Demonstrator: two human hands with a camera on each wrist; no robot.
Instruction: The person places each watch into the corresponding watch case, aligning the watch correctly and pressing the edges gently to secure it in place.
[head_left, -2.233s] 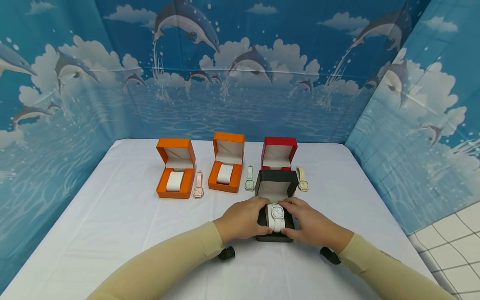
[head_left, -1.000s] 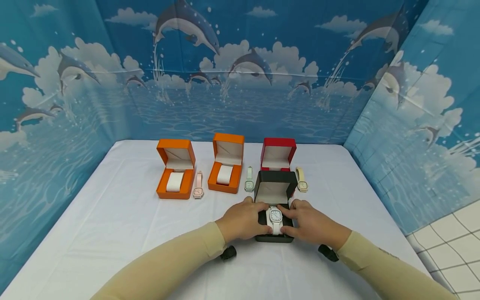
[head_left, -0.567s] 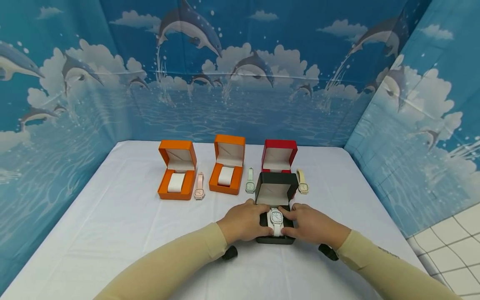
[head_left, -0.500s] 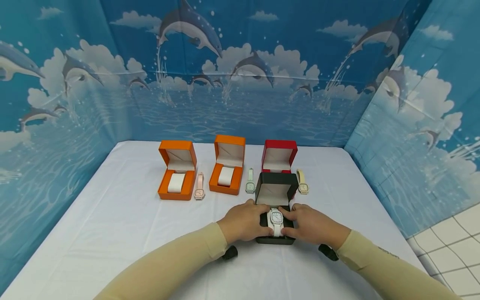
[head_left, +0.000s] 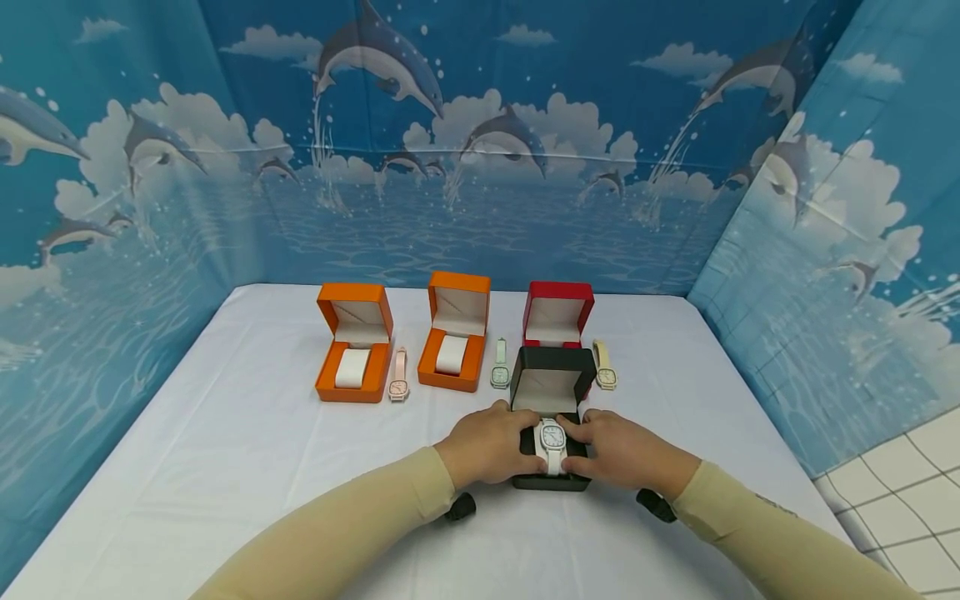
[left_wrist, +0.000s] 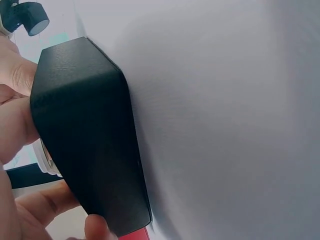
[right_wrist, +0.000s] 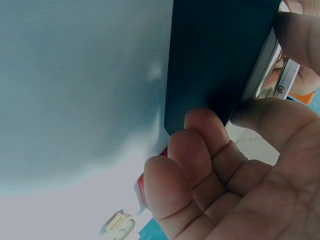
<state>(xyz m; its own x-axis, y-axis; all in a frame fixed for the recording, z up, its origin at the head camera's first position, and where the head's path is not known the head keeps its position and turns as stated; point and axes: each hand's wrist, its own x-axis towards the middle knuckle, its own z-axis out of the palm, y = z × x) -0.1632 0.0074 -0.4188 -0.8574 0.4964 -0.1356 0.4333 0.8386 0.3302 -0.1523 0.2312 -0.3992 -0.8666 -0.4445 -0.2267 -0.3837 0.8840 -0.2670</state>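
In the head view, a white watch (head_left: 553,437) wrapped on its white cushion sits in the open black watch box (head_left: 551,482). My left hand (head_left: 483,446) holds the watch and cushion from the left, index finger near the far end and thumb near the front. From the other side my right hand (head_left: 626,452) does likewise. The left wrist view shows the black box (left_wrist: 90,135) standing on the white cloth with fingers over its edge. In the right wrist view, curled fingers (right_wrist: 190,150) lie against the outside of the box, while thumb and index finger reach over its rim.
Two open orange boxes (head_left: 351,389) with white cushions stand at the back left. A pink watch (head_left: 398,385) and a green watch (head_left: 500,375) lie beside them. Behind the black box is an open red box (head_left: 558,290), partly hidden, with a yellow watch (head_left: 606,375) to its right.
Since the earliest frame the white watch has shifted slightly toward the front and lower in the black box, both hands moving with it. Over the last half second the hands have stayed almost still.
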